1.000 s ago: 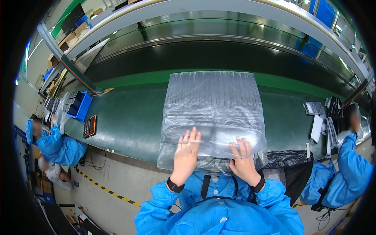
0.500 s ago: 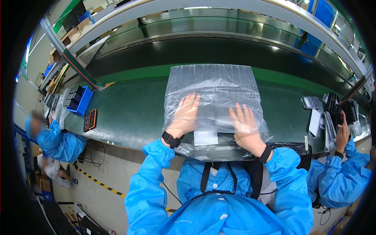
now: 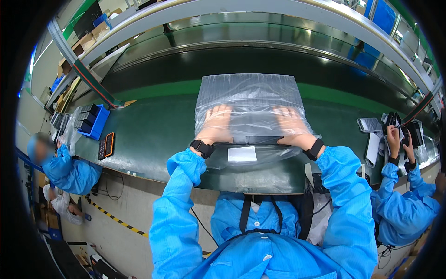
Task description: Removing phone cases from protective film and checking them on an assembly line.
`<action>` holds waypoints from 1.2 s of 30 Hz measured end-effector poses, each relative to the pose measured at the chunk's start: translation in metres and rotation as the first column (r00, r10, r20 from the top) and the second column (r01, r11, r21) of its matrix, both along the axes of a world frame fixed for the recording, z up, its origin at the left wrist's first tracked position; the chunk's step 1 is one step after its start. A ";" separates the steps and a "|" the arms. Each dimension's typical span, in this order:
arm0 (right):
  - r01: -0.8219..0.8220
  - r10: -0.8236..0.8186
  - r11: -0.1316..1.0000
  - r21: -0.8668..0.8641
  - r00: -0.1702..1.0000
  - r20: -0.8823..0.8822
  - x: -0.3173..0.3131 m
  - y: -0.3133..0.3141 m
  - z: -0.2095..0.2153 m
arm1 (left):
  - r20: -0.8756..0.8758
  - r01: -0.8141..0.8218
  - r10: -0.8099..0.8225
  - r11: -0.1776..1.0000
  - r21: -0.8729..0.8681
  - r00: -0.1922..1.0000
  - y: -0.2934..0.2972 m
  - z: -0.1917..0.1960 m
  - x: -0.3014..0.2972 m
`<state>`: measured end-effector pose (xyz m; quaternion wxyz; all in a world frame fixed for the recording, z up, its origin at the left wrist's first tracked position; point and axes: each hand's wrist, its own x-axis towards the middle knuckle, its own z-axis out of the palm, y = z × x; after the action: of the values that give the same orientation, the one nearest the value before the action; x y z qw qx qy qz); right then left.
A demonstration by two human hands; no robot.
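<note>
In the centre of the frame, a wrapped bundle is lying on the green worktable, and clear plastic film is covering it and spreading loosely toward the lower side. The left hand is resting on the left part of the bundle and the right hand on the right part. Their fingers are reaching toward the top of the frame, and the thumbs are pointing inward, near the dark lower edge. The fingers are not clenching into fists, but film and blur are hiding the tips; I cannot tell if they are grasping this edge or only lying on it, nor if they are above or under the film.

In my judgement, the step in hand is pressing or steadying the film with both hands. The next move is probably calling for equal, gentle pressure on both sides, because the thin film is wrinkling and could be slipping or tearing. The white paper, just below the dark edge, is also needing care.

At the left of the frame, a blue tray is holding dark pieces, well apart from the bundle.
</note>
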<state>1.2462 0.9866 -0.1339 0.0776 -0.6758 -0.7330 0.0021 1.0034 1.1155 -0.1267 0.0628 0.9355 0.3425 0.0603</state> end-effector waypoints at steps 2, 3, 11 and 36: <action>0.038 -0.038 0.999 -0.005 0.999 0.004 0.004 0.000 0.002 | -0.012 -0.007 0.007 1.000 0.011 1.000 0.002 0.002 0.003; 0.085 -0.084 0.996 -0.022 0.996 0.006 0.006 -0.002 0.003 | -0.006 -0.003 0.003 1.000 0.015 1.000 0.001 0.001 0.005; 0.221 -0.220 0.974 -0.040 0.975 0.029 0.059 -0.041 -0.001 | 0.079 0.121 -0.122 0.992 0.016 0.989 -0.015 -0.010 0.063; 0.318 -0.323 0.936 0.151 0.946 0.011 0.183 -0.174 -0.002 | 0.759 0.780 -0.637 0.540 0.317 0.133 -0.190 0.030 0.095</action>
<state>1.4296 0.8127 -0.1354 0.1134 -0.7785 -0.6125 -0.0767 1.0981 0.9255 -0.0964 0.3054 0.8298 -0.2106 0.4169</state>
